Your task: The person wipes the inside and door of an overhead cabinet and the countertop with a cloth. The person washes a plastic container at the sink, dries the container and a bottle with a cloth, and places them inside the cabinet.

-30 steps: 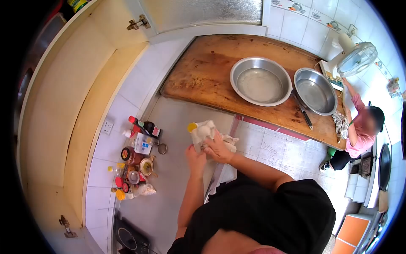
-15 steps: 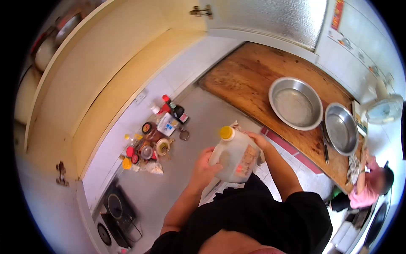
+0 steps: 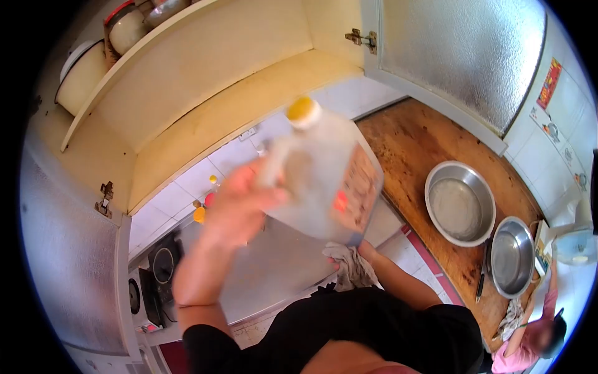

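A translucent plastic jug with a yellow cap and a printed label is raised in front of the wall cupboard, tilted a little. My left hand is closed round its handle; the fingers are slightly blurred. Low beside the jug's bottom corner, my right hand grips a crumpled grey cloth. Part of that hand is hidden by the cloth and the jug, and I cannot tell whether it touches the jug. Behind the jug, the cupboard shelf stretches across at about the cap's height.
Pots stand on the upper shelf. Open frosted doors flank the cupboard. Two metal basins and a knife lie on the wooden board. Another person works at the right. Condiment bottles are mostly hidden behind my arm.
The jug has gone up from waist height toward the cupboard in my left hand. My right hand has come off its side and stays lower with the cloth. The view has shifted.
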Available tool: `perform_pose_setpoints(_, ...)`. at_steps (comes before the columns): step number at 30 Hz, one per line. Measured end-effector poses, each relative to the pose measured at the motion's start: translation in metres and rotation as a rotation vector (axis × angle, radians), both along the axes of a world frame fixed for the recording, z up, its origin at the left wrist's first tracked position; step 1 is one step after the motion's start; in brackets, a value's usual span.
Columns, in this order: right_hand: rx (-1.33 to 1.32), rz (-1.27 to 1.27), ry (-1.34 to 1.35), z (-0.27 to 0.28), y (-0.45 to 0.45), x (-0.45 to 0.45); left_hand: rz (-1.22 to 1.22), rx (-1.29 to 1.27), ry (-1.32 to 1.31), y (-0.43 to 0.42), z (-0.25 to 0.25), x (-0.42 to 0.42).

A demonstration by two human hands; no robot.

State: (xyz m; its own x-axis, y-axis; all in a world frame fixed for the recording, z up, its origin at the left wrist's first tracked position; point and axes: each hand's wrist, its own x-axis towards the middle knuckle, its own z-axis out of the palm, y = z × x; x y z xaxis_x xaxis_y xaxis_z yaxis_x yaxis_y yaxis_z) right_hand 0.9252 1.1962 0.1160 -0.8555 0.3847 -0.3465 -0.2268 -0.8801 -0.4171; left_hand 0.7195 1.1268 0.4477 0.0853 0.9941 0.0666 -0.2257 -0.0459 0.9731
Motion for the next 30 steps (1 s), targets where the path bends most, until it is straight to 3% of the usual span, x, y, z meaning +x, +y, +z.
perform_pose_setpoints(2, -0.089, -0.038, 0.030, -0.003, 0.025, 0.003, -0.003, 0.046, -0.099, 0.013, 0.049, -0.013)
perform_pose_setpoints(3, -0.085, -0.036, 0.046, 0.001, 0.038, 0.005, 0.110, 0.159, -0.133, 0.023, 0.061, -0.017)
perform_pose_setpoints(5, -0.089, -0.036, 0.074, 0.006, 0.057, 0.009, 0.155, 0.122, -0.259, 0.044, 0.098, -0.023)
perform_pose_setpoints(10, -0.090, 0.003, 0.078, 0.014, 0.099, 0.016, 0.215, 0.152, -0.091, 0.108, 0.148, -0.019)
perform_pose_setpoints(15, -0.120, 0.011, 0.028, 0.009, 0.124, 0.025, 0.592, 0.186, -0.118, 0.195, 0.151, 0.005)
perform_pose_setpoints(20, -0.152, -0.004, 0.118, -0.007, 0.145, 0.037, 0.760, 0.141, -0.046, 0.278, 0.146, -0.007)
perform_pose_setpoints(26, -0.239, -0.101, -0.012, -0.003, 0.158, 0.046, 0.605, 0.260, -0.003, 0.385, 0.128, -0.051)
perform_pose_setpoints(30, -0.229, -0.051, -0.001, -0.020, 0.172, 0.042, 0.580, 0.129, 0.016, 0.433, 0.132, -0.054)
